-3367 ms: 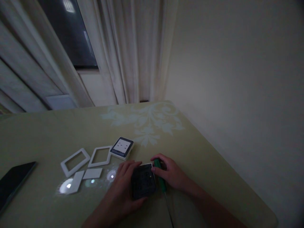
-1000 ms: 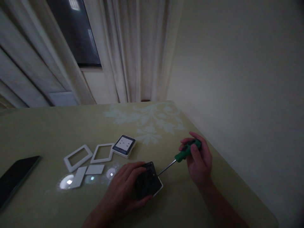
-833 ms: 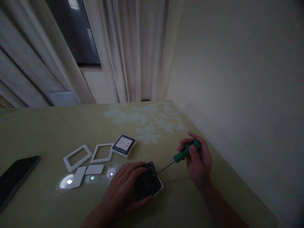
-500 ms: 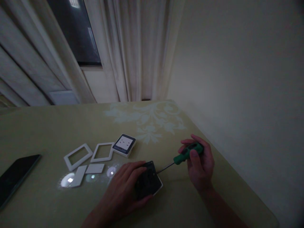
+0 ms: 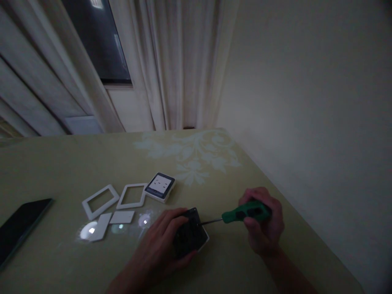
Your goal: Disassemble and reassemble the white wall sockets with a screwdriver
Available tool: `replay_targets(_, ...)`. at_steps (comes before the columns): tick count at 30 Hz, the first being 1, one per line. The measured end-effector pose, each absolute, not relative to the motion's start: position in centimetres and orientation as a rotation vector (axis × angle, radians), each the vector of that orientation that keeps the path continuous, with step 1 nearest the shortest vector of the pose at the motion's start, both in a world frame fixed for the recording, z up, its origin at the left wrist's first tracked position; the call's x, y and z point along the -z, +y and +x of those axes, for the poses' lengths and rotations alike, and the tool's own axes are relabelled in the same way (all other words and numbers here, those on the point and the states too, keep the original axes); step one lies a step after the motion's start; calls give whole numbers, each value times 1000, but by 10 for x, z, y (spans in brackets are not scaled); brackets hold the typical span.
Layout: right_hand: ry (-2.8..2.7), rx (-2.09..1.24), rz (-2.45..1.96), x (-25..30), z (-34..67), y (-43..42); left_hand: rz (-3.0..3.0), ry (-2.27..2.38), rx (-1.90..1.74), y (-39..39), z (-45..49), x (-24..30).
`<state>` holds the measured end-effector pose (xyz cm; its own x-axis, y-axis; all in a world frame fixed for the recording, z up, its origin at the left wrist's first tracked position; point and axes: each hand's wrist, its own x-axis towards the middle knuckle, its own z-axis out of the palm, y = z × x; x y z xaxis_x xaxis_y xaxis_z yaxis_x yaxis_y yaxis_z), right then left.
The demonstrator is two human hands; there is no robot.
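Evidently for steadiness, left hand (image 5: 162, 239) clamps black-backed wall-plate module (image 5: 190, 237) on counter (image 5: 61, 163); right hand (image 5: 270, 232), right of module, grips green screwdriver (image 5: 232, 215) near level, seemingly to reach module's face; wall socket (image 5: 160, 184) beyond module.

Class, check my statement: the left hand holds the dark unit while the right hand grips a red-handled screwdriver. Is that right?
The colour is wrong: in the head view, the right hand grips a green-handled screwdriver. The left hand does hold the dark unit.
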<state>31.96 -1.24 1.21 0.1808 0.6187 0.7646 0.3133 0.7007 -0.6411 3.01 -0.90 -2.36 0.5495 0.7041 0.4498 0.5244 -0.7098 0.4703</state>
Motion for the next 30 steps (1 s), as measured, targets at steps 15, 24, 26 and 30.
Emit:
replay_targets(15,-1540,-158,-794,-18,315,-25,2439,1048,-860,-9,28,26)
replay_targets(24,-1845,-265,-994,-59,301,-10,2353,1039,-933,-4,29,28)
replay_targets(26,-1962,-282,-1014,-78,296,-1,2343,1031,-929,-3,29,29)
replay_targets(30,-2183,-353,-958,-108,281,15,2308,1039,-946,-3,29,30)
